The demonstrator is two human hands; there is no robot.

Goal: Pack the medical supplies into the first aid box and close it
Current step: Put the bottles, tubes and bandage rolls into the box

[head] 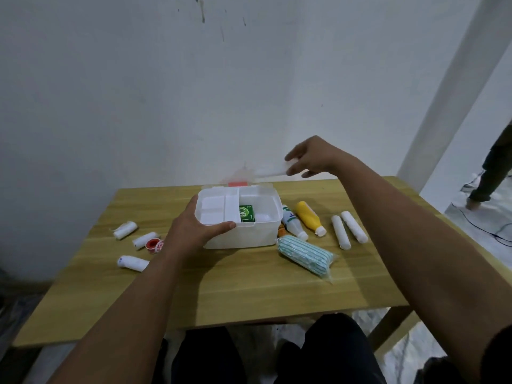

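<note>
The white first aid box (243, 235) stands open in the middle of the wooden table (221, 286). A white tray insert (219, 209) fills its left half and a green packet (246, 212) lies inside. My left hand (194, 230) grips the box's front left corner. My right hand (310, 157) holds the raised, blurred white lid (270, 171) by its edge above the box's back. Right of the box lie a white bottle (293, 224), a yellow bottle (307, 217), two white rolls (347, 230) and a striped green-white pack (304, 254).
Three bandage rolls (126, 230) and a red-and-white tape spool (153, 244) lie left of the box. A white wall stands close behind the table. A person's leg (487, 176) is on the floor at the far right. My knees are under the front edge.
</note>
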